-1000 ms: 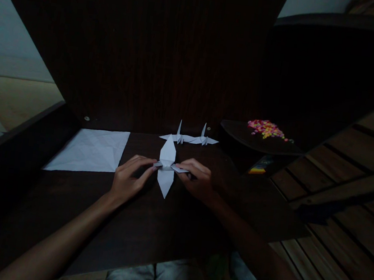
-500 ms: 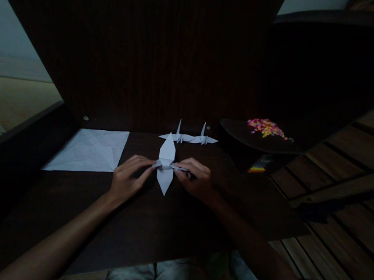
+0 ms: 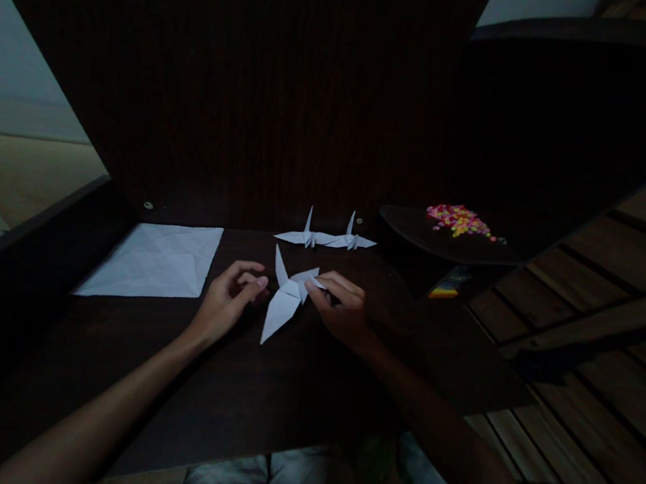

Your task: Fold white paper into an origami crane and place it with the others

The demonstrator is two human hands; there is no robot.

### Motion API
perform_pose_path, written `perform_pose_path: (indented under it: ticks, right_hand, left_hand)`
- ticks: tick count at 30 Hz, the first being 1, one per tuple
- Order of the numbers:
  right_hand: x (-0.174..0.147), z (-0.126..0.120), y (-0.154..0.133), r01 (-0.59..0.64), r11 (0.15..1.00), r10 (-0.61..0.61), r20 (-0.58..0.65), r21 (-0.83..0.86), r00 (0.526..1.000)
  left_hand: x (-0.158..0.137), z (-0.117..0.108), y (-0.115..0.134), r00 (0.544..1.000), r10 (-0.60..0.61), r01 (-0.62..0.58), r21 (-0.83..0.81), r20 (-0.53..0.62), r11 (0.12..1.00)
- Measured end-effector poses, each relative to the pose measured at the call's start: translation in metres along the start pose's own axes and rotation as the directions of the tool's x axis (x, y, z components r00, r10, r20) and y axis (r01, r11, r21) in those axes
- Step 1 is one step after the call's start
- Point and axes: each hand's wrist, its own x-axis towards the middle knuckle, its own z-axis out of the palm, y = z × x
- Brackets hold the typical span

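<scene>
One folded white paper bird [image 3: 281,311] is between my left grip [image 3: 225,297] and my right grip [image 3: 344,303], over the middle of the tabletop [image 3: 209,401]; whether its underside touches the wood I cannot tell. My right grip has hold of it, thumb and forefinger closed together on a narrow pointed end at its right side. My left grip has hold of nothing: the fingers are curled loosely, the thumb lies near them with only a little room between, and the whole sits just beside the bird, apart from it. A slim point of the bird juts away from me and leans left, while a broad flap slants toward me, its tip also to the left. Beyond it, close to the dark back panel [image 3: 282,96], two more white folded birds [image 3: 352,242] stand side by side, wings spread sideways, each with a thin spike pointing up. Off to my left lies a creased sheet of white paper [image 3: 156,261], well apart from the bird I hold. To my right, a rounded dark shelf [image 3: 410,228] carries a heap of small pink, yellow and orange pieces [image 3: 460,221], and beneath it shows something yellow [image 3: 443,294], too dim to make out.
</scene>
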Motion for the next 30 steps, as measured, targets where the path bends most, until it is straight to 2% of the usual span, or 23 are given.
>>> perform_pose_path:
  ticks: [2,4,7,9,13,15,17,20,22,24,26,30]
  right_hand:
    - [0.000,0.000,0.001,-0.001,1.000,0.001,-0.002,-0.009,1.000]
    - [0.000,0.000,0.001,-0.001,1.000,0.001,-0.005,-0.019,1.000]
    - [-0.002,0.001,0.001,0.005,0.999,-0.005,0.003,-0.033,1.000]
    - [-0.004,0.001,0.001,0.022,0.999,-0.022,0.026,-0.029,0.999]
    - [-0.006,-0.002,-0.001,0.023,0.999,-0.027,0.122,0.036,0.992]
    - [-0.006,-0.005,0.001,-0.050,0.992,0.031,0.157,0.119,0.987]
    - [-0.005,-0.007,0.006,-0.187,0.948,0.158,0.128,0.259,0.979]
    - [-0.002,-0.006,0.015,-0.434,0.784,0.384,0.203,0.444,0.901]
    - [0.000,-0.005,0.016,-0.557,0.672,0.465,0.307,0.488,0.830]
    - [0.003,-0.003,0.013,-0.647,0.600,0.515,0.392,0.470,0.762]
    - [0.004,-0.002,0.008,-0.697,0.583,0.559,0.416,0.418,0.717]
    - [0.006,0.002,0.001,-0.710,0.587,0.619,0.350,0.390,0.703]
  left_hand:
    - [0.001,0.002,0.000,0.984,-0.150,0.162,-0.127,0.099,0.979]
    - [0.000,0.004,0.000,0.938,-0.279,0.316,-0.176,0.205,0.932]
    - [-0.002,0.008,0.001,0.867,-0.370,0.443,-0.179,0.333,0.878]
    - [-0.004,0.010,0.001,0.861,-0.365,0.453,-0.207,0.355,0.867]
    - [-0.006,0.011,0.000,0.891,-0.337,0.417,-0.252,0.303,0.873]
    - [-0.005,0.009,-0.001,0.910,-0.316,0.383,-0.255,0.267,0.888]
    - [-0.005,0.008,-0.001,0.928,-0.290,0.345,-0.242,0.233,0.907]
    - [-0.004,0.006,0.000,0.942,-0.249,0.295,-0.200,0.225,0.934]
    - [-0.005,0.006,0.002,0.937,-0.230,0.281,-0.178,0.262,0.943]
    - [-0.005,0.006,0.003,0.919,-0.231,0.293,-0.163,0.321,0.942]
    - [-0.006,0.007,0.004,0.892,-0.252,0.326,-0.148,0.374,0.934]
    - [-0.008,0.009,0.006,0.866,-0.289,0.365,-0.118,0.408,0.924]
